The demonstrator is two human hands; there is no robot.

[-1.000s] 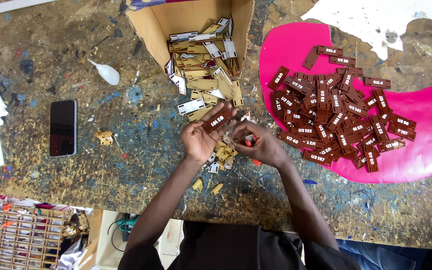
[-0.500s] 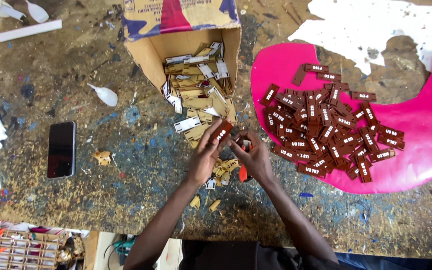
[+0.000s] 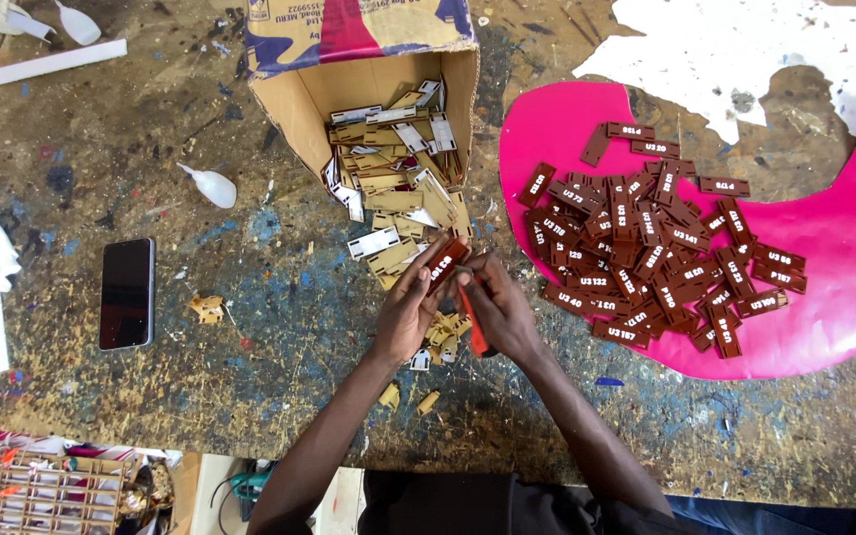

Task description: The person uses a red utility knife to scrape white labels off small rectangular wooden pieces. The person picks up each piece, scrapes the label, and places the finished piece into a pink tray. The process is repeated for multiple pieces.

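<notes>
- left hand fingers clamped on a brown tag.
- right hand fingers closed around an orange tool, touching the tag.
- open cardboard box just beyond; pink sheet to the right.

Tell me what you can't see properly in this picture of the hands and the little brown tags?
- Head view: the small brown rectangular tag is half covered by the left hand fingers.
- The thin orange tool is mostly hidden inside the right hand; its tip cannot be made out.
- The open cardboard box is cut off by the top edge.
- The wooden lattice grid is cut off at the bottom-left corner.
</notes>
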